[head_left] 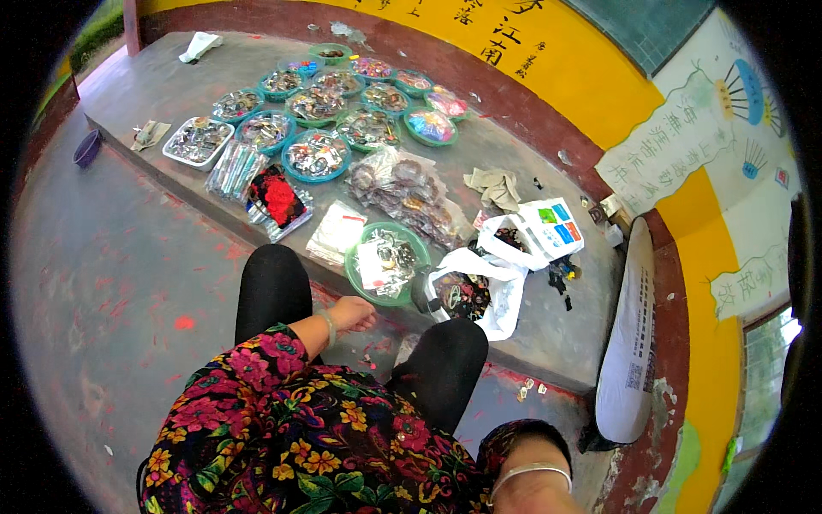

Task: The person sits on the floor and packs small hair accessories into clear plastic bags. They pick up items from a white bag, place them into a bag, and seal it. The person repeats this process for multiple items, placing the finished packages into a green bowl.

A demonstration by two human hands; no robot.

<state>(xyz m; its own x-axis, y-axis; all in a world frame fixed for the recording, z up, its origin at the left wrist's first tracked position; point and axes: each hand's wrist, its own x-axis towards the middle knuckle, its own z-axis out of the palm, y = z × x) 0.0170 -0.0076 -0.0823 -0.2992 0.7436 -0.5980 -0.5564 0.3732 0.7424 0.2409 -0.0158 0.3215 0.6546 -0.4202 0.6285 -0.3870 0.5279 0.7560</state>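
Observation:
My left hand (353, 314) hovers between my knees with its fingers curled closed; whether anything is inside them is hidden. Just beyond it stands a green basket (419, 242) with small clear packets and a white card in it. Of my right hand (538, 499), only the wrist side with a bracelet shows at the lower edge, and its fingers are out of the picture. To the right of the basket, an open white plastic bag (509, 300) holds dark, colourful small items.
Several round baskets (317, 158) of packaged trinkets crowd the grey ledge (514, 334), beside a white tray (168, 147). Near the front edge lie bundled packets (235, 169) and a red-and-black cloth piece (278, 197). A long pale padded object (628, 343) leans at the right wall.

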